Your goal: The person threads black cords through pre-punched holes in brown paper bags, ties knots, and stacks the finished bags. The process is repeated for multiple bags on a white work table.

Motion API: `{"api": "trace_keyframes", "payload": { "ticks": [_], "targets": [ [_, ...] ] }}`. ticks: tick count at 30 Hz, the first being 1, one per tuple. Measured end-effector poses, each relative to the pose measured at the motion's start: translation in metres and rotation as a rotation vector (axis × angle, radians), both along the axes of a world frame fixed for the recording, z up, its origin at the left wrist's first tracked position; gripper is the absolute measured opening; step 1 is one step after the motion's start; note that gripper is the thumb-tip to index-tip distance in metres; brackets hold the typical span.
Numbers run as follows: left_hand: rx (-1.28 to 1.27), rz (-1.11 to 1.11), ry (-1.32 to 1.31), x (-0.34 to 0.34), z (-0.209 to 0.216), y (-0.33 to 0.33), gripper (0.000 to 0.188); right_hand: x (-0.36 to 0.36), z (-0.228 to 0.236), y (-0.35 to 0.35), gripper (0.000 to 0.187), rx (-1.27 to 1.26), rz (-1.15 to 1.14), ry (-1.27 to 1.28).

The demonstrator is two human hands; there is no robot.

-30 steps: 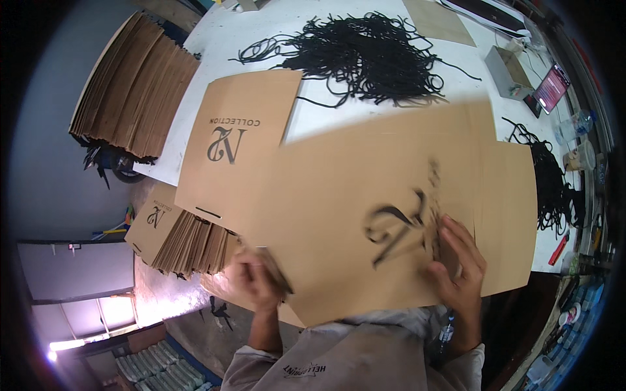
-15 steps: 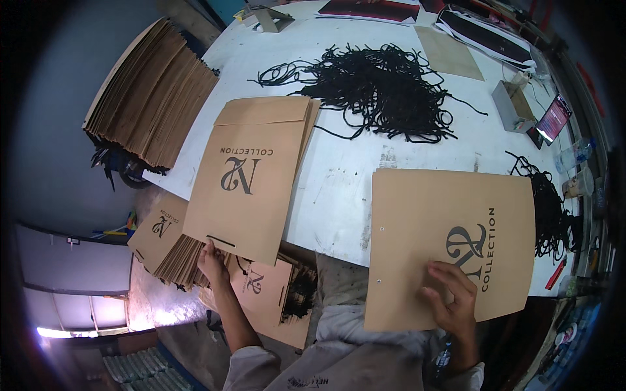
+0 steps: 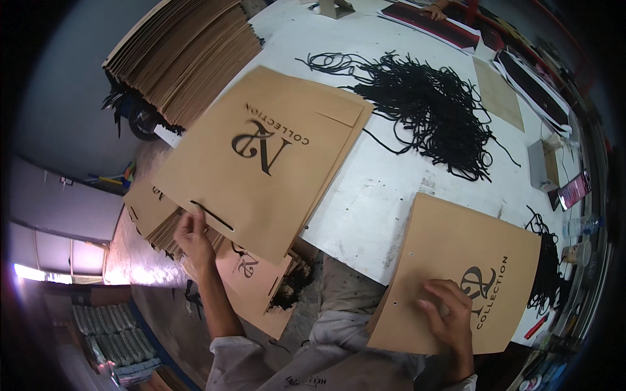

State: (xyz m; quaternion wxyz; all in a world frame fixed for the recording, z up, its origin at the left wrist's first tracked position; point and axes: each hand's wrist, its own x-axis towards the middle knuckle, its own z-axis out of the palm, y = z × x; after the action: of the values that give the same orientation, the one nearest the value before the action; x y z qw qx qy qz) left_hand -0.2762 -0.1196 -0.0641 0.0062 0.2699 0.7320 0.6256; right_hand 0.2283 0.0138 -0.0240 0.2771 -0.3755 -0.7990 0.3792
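My left hand (image 3: 195, 238) pinches the near edge of a flat brown kraft paper bag (image 3: 215, 156) next to its black cord handle (image 3: 212, 216). Lifted at this end, the bag slants over the table's left edge, with a folded flap at its far end. On the right lies a small stack of similar flat bags (image 3: 450, 228), the top one showing two punched holes and no cord. Over that stack is my right hand (image 3: 451, 316), fingers bent and apart from the thumb, gripping nothing. Whether it touches the paper I cannot tell.
Black cords (image 3: 430, 111) lie heaped mid-table, with a smaller bunch (image 3: 546, 267) at right. Brown bags form a tall stack (image 3: 182, 58) at far left. Corded bags (image 3: 251, 287) sit below the table's left edge. Another person's hand (image 3: 433, 12) shows at the back.
The view has turned, shifting the table's contents rightward. My left hand has raised the bag's near end, and the bag now tilts differently. My right hand keeps its place over the stack.
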Motion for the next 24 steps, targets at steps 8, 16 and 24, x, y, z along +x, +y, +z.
{"api": "trace_keyframes", "payload": {
  "ticks": [8,16,24],
  "targets": [
    [-0.201,0.037,1.067,0.026,0.083,-0.020,0.012,-0.003,0.001,0.006,0.031,0.013,0.007,0.066],
    [-0.512,-0.104,0.876,0.027,-0.024,-0.035,0.034,0.009,-0.010,-0.007,0.028,-0.051,0.003,0.160],
    [-0.516,0.141,0.975,0.034,-0.044,-0.044,0.043,0.016,-0.005,-0.013,0.017,-0.154,-0.066,0.383]
  ]
}}
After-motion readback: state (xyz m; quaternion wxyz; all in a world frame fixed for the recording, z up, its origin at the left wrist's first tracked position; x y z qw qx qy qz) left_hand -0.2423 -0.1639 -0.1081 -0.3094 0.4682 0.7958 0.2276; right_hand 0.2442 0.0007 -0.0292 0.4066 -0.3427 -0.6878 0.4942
